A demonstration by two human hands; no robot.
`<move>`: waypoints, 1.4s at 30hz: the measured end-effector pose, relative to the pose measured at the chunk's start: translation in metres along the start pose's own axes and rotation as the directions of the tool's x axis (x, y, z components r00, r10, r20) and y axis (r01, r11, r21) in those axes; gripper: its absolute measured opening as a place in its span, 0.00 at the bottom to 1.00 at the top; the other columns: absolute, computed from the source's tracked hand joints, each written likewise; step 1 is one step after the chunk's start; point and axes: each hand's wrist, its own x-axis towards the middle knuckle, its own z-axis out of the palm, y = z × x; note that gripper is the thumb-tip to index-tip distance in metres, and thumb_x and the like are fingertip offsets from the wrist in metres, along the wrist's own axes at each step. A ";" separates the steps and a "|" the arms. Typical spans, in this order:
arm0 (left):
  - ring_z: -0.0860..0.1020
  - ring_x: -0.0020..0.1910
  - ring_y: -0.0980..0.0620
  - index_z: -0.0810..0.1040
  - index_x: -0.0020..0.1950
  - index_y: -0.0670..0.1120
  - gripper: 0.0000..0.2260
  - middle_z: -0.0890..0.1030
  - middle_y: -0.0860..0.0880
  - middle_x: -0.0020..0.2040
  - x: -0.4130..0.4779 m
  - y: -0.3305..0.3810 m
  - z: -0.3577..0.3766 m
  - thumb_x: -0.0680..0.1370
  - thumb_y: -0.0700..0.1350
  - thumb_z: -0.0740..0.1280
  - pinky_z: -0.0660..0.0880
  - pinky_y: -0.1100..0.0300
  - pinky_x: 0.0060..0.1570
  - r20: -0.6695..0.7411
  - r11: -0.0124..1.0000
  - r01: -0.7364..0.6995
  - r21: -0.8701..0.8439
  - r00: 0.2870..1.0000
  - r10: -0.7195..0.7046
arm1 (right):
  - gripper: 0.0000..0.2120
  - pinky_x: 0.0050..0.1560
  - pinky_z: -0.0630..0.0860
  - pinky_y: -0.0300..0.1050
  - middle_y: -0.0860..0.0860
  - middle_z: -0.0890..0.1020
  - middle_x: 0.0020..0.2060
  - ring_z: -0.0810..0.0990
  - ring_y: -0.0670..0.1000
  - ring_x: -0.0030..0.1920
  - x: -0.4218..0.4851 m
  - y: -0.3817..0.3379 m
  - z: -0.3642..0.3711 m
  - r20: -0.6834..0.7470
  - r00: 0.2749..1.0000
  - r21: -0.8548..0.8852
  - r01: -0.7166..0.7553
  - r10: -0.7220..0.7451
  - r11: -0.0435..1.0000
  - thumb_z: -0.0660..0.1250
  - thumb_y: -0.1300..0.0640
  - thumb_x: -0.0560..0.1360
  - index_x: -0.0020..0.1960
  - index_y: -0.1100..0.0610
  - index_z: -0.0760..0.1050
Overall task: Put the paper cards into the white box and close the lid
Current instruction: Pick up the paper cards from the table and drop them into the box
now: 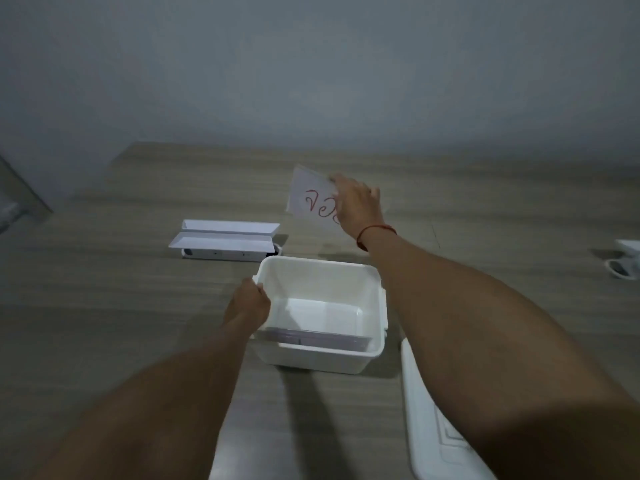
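An open white plastic box (375, 308) stands on the wooden table in front of me. My left hand (247, 301) grips its left rim. Beyond the box, my right hand (356, 207) holds up a stack of white paper cards (310, 199) with red writing on the front one, tilted and lifted off the table. Inside the box, a few flat cards (311, 339) lie against the near wall. The white lid (433, 427) rests on the table to the right of the box, partly under my right forearm.
Two long white trays (225, 239) sit on the table behind and left of the box. A small white object (625, 261) lies at the far right edge. A grey wall rises behind the table (121, 306).
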 end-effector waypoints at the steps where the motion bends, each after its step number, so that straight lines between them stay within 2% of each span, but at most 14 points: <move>1: 0.77 0.59 0.36 0.72 0.63 0.36 0.17 0.78 0.35 0.60 -0.001 0.000 -0.001 0.82 0.45 0.53 0.74 0.49 0.57 0.012 1.000 0.001 -0.014 1.000 -0.001 | 0.20 0.60 0.65 0.50 0.54 0.78 0.62 0.74 0.57 0.64 -0.005 -0.001 -0.010 -0.011 1.000 0.026 -0.004 0.005 1.000 0.58 0.62 0.78 0.69 0.50 0.68; 6: 0.74 0.64 0.35 0.69 0.68 0.36 0.17 0.75 0.34 0.65 -0.011 -0.005 -0.006 0.82 0.42 0.53 0.71 0.50 0.61 0.066 0.997 0.023 -0.074 0.998 -0.018 | 0.17 0.65 0.64 0.51 0.57 0.78 0.63 0.74 0.58 0.65 -0.040 -0.003 -0.035 0.046 0.995 0.233 -0.101 0.092 0.967 0.56 0.58 0.79 0.68 0.54 0.69; 10: 0.72 0.66 0.35 0.66 0.71 0.38 0.18 0.74 0.35 0.67 -0.019 -0.011 -0.005 0.83 0.42 0.53 0.69 0.51 0.63 0.065 0.987 0.021 -0.162 0.998 -0.011 | 0.16 0.67 0.68 0.54 0.57 0.78 0.63 0.75 0.60 0.64 -0.071 0.000 -0.024 0.226 0.971 0.282 -0.138 0.074 0.949 0.57 0.55 0.80 0.66 0.56 0.69; 13: 0.72 0.66 0.36 0.66 0.72 0.39 0.19 0.74 0.36 0.67 -0.019 -0.016 -0.005 0.83 0.43 0.52 0.69 0.51 0.64 0.071 0.977 0.010 -0.212 0.997 0.005 | 0.17 0.68 0.67 0.56 0.57 0.76 0.66 0.74 0.59 0.66 -0.095 0.004 -0.006 0.404 0.912 0.215 -0.169 0.070 0.962 0.56 0.53 0.81 0.68 0.55 0.68; 17: 0.71 0.67 0.38 0.66 0.74 0.41 0.20 0.73 0.39 0.69 -0.019 -0.017 -0.006 0.83 0.44 0.51 0.68 0.51 0.66 0.093 0.964 0.029 -0.263 0.996 -0.005 | 0.17 0.65 0.69 0.48 0.58 0.75 0.66 0.75 0.58 0.64 -0.117 0.003 0.014 0.606 0.792 0.162 -0.211 0.071 0.964 0.56 0.52 0.81 0.68 0.56 0.69; 23: 0.74 0.63 0.37 0.69 0.71 0.41 0.18 0.76 0.37 0.65 -0.018 -0.020 -0.007 0.83 0.44 0.51 0.71 0.49 0.63 0.101 0.945 0.027 -0.325 0.995 0.007 | 0.13 0.65 0.74 0.50 0.53 0.81 0.61 0.79 0.57 0.59 -0.137 -0.005 0.036 0.753 0.657 0.102 -0.158 0.028 0.982 0.63 0.52 0.77 0.56 0.54 0.81; 26: 0.74 0.64 0.38 0.68 0.71 0.42 0.18 0.75 0.39 0.66 -0.021 -0.019 -0.007 0.83 0.44 0.51 0.70 0.51 0.63 0.075 0.943 0.017 -0.331 0.997 0.009 | 0.13 0.64 0.75 0.50 0.50 0.83 0.57 0.81 0.55 0.58 -0.139 -0.005 0.037 0.782 0.621 0.088 -0.188 0.049 0.978 0.67 0.47 0.73 0.52 0.51 0.83; 29: 0.74 0.64 0.38 0.69 0.71 0.41 0.18 0.76 0.38 0.65 -0.023 -0.018 -0.005 0.83 0.43 0.51 0.70 0.51 0.63 0.058 0.947 0.024 -0.320 0.998 -0.006 | 0.17 0.63 0.75 0.48 0.51 0.84 0.51 0.79 0.52 0.50 -0.136 -0.003 0.026 0.798 0.594 0.117 -0.311 0.097 0.943 0.66 0.44 0.74 0.50 0.56 0.83; 31: 0.74 0.62 0.38 0.70 0.70 0.41 0.18 0.76 0.38 0.64 -0.021 -0.018 -0.005 0.83 0.43 0.51 0.71 0.50 0.62 0.056 0.950 0.025 -0.311 0.998 -0.008 | 0.15 0.63 0.74 0.50 0.54 0.84 0.46 0.78 0.55 0.49 -0.134 0.003 0.022 0.626 0.755 0.123 -0.343 0.195 0.931 0.65 0.47 0.76 0.44 0.58 0.82; 33: 0.75 0.62 0.38 0.70 0.70 0.41 0.18 0.76 0.38 0.64 -0.021 -0.019 -0.005 0.83 0.43 0.51 0.71 0.50 0.62 0.054 0.952 0.033 -0.303 0.998 -0.018 | 0.15 0.66 0.68 0.52 0.56 0.79 0.59 0.74 0.58 0.63 -0.134 0.009 0.021 0.347 0.872 -0.019 -0.362 0.346 0.932 0.63 0.50 0.77 0.58 0.57 0.78; 35: 0.75 0.63 0.38 0.70 0.70 0.41 0.18 0.77 0.38 0.64 -0.021 -0.020 -0.005 0.83 0.43 0.51 0.71 0.50 0.62 0.054 0.953 0.032 -0.300 0.998 -0.017 | 0.24 0.69 0.64 0.56 0.58 0.68 0.70 0.65 0.60 0.71 -0.138 0.014 0.022 0.297 0.806 -0.080 -0.513 0.512 0.855 0.63 0.57 0.77 0.72 0.58 0.64; 38: 0.74 0.63 0.37 0.70 0.70 0.41 0.18 0.77 0.37 0.64 -0.021 -0.023 -0.007 0.83 0.43 0.51 0.71 0.49 0.62 0.068 0.956 0.041 -0.289 0.997 -0.023 | 0.34 0.73 0.61 0.57 0.61 0.59 0.75 0.60 0.63 0.75 -0.145 0.016 0.033 0.453 0.629 -0.012 -0.704 0.632 0.710 0.60 0.63 0.78 0.78 0.64 0.45; 40: 0.74 0.64 0.37 0.69 0.71 0.41 0.18 0.76 0.37 0.65 -0.021 -0.027 -0.011 0.83 0.43 0.51 0.70 0.50 0.63 0.064 0.958 0.054 -0.282 0.997 -0.038 | 0.34 0.72 0.63 0.53 0.63 0.61 0.74 0.64 0.62 0.74 -0.151 0.013 0.039 0.494 0.619 0.028 -0.713 0.611 0.700 0.60 0.65 0.78 0.77 0.68 0.44; 42: 0.73 0.64 0.38 0.69 0.71 0.40 0.18 0.75 0.38 0.66 -0.021 -0.033 -0.015 0.83 0.43 0.51 0.70 0.50 0.63 0.041 0.961 0.062 -0.269 0.998 -0.053 | 0.29 0.69 0.67 0.51 0.64 0.66 0.72 0.68 0.62 0.71 -0.153 0.008 0.042 0.482 0.651 0.057 -0.691 0.586 0.721 0.60 0.66 0.77 0.75 0.69 0.52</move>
